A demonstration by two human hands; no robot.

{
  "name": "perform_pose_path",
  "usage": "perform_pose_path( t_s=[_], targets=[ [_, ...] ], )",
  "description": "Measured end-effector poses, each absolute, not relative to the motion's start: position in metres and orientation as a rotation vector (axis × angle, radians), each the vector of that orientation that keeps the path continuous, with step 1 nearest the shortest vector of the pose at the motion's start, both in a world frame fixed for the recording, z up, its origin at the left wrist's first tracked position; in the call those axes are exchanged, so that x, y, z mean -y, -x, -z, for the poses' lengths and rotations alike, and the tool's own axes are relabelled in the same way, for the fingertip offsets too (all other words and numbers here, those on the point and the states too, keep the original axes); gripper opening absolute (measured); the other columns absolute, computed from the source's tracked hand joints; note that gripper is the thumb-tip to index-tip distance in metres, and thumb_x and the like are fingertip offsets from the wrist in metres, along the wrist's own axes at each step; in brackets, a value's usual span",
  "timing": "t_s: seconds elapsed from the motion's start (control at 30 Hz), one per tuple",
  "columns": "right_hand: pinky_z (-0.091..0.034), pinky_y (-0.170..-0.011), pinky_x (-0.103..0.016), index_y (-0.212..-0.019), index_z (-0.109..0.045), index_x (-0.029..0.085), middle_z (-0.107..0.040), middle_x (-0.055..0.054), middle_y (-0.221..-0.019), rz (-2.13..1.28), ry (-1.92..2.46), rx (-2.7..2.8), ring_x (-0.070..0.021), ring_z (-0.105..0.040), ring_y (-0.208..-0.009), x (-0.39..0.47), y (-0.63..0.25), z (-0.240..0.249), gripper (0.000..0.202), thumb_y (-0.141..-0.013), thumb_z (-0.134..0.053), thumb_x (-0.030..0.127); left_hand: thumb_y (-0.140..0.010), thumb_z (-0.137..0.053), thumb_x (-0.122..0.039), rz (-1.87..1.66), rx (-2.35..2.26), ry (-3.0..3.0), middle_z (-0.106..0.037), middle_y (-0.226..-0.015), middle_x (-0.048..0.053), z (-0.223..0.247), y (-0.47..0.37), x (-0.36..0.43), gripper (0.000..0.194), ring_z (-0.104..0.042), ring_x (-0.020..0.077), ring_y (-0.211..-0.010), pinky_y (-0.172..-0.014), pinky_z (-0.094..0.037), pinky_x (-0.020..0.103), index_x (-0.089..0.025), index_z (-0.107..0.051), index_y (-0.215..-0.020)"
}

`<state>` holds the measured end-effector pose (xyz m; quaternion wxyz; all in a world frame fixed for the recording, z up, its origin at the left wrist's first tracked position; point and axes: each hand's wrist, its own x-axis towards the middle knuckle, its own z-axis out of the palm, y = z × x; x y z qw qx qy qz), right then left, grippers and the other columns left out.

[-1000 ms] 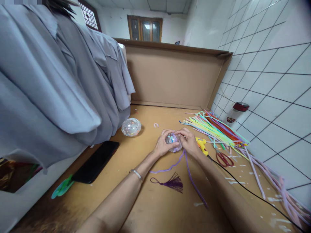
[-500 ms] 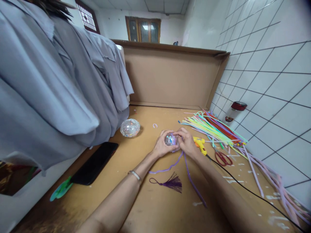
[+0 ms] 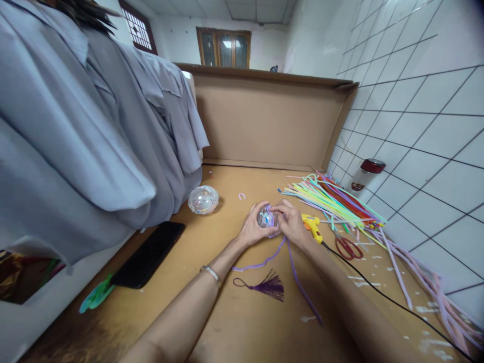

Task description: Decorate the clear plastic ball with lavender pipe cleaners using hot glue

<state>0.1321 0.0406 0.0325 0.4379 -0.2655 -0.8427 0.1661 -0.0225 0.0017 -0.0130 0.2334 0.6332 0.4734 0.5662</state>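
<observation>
Left fingers (image 3: pixel 260 205): curled around the clear ball (image 3: pixel 265 218), grasping it; thumb on its near side.
Right fingers (image 3: pixel 279 207): bent against the ball's right side, at its purple trim; cannot tell whether they pinch anything.
Clear ball: held above the worktop (image 3: pixel 227 312), between both hands.
Purple pipe cleaners (image 3: pixel 298 284): two lengths trailing below the hands.
Tassel (image 3: pixel 269 287): dark purple, lying nearer the wearer than the ball.
Glue gun (image 3: pixel 312 225): yellow, just right of the right hand; black cord attached.
Scissors (image 3: pixel 348 248): red-handled, right of the glue gun.
Pipe cleaner bundle (image 3: pixel 333 201): multicoloured, beyond the scissors.
Second ball (image 3: pixel 203 199): clear, left of the hands.
Phone (image 3: pixel 149 254): black, left worktop edge.
</observation>
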Motion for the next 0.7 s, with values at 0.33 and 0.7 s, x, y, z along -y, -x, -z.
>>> perform_pose_path(
  t_s=[0.33, 0.7],
  targets=[
    [-0.048, -0.07, -0.029, -0.09, -0.073, 0.02, -0.06, -0.004, -0.082, -0.422, 0.654, 2.084, -0.0171, -0.058, -0.077, -0.0399, -0.1318, -0.0321, 0.032, -0.08, -0.045, 0.008, -0.06, -0.087, -0.035, -1.585, -1.284, -1.787, -0.06, -0.118, 0.007, 0.0101, 0.022, 0.0001, 0.064, -0.059, 0.0256, -0.113, -0.102, -0.047, 0.04, -0.022, -0.058, -0.115],
    [-0.048, -0.07, -0.03, -0.09, -0.073, 0.018, -0.06, -0.005, -0.082, -0.407, 0.667, 2.095, -0.0177, -0.06, -0.077, -0.0417, -0.1326, -0.0319, 0.033, -0.077, -0.045, 0.007, -0.056, -0.088, -0.034, -1.551, -1.322, -1.651, -0.06, -0.12, 0.008, 0.0106, 0.0197, 0.0019, 0.077, -0.061, 0.0248, -0.11, -0.1, -0.048, 0.04, -0.022, -0.048, -0.12]
  ],
)
